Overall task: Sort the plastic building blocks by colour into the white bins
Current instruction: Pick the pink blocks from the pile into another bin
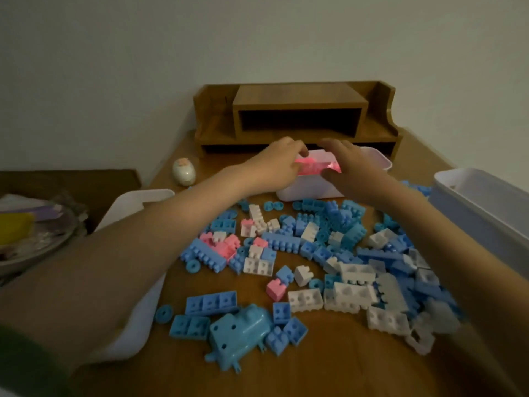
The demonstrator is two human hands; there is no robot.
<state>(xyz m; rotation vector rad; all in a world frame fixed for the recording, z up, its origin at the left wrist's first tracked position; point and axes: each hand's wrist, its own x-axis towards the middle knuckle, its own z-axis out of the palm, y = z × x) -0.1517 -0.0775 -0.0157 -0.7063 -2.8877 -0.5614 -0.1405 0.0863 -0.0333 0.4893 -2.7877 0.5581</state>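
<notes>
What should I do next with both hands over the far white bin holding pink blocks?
Probably reach the left hand for the pink plastic blocks lying on the wooden table. The far white plastic bin already holds pink pieces, so pink seems to belong there, and the right hand looks open, holding nothing.

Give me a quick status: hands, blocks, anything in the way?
Left hand and right hand over far white plastic bin holding pink plastic blocks. Right fingers spread; left grip unclear. Blue, white, pink blocks loose on wooden table. Nothing blocking.
</notes>
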